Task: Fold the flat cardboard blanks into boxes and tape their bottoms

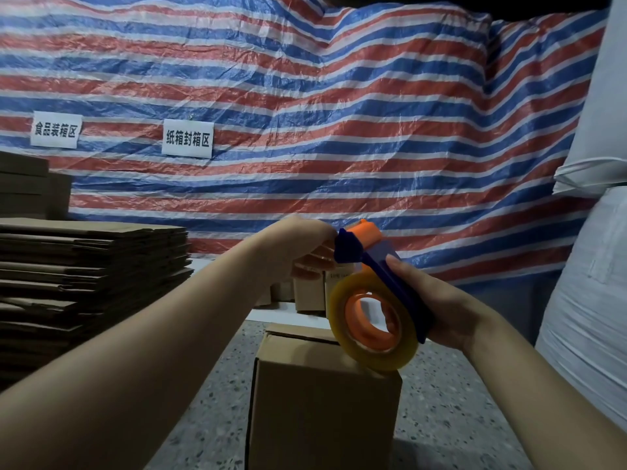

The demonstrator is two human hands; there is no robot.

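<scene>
Holding the blue-and-orange tape dispenser above the folded brown cardboard box, the right hand gripped its handle; the left hand seemingly pinched the tape end, which could restick.

Speckled floor; folded box on it, small boxes behind

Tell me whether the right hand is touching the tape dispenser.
Touching. The head view shows the right hand wrapped around the tape dispenser's blue handle.
</scene>
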